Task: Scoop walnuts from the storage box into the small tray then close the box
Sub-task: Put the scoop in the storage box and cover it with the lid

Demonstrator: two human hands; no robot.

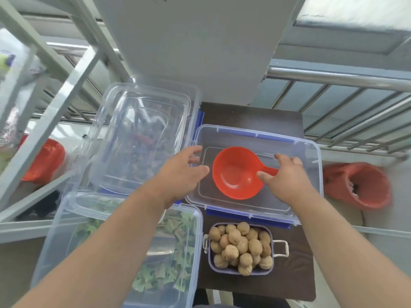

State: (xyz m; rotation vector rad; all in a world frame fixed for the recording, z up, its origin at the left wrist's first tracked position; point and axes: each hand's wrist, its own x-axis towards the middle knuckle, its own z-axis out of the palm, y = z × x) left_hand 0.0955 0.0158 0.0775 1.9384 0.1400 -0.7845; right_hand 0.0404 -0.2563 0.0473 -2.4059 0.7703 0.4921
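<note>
Walnuts (241, 248) are filling the small tray (272, 237) near the storage box (311, 174); right hand (287, 176) is pinching the red scoop (233, 174) inside it, left hand (180, 172) is spreading relaxed fingers at its left rim.

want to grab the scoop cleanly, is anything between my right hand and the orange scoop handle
Nothing visible. The right hand is already at the handle of the orange scoop, which lies alone in the clear storage box. The left hand is at the box's left rim, clear of the handle.
</note>
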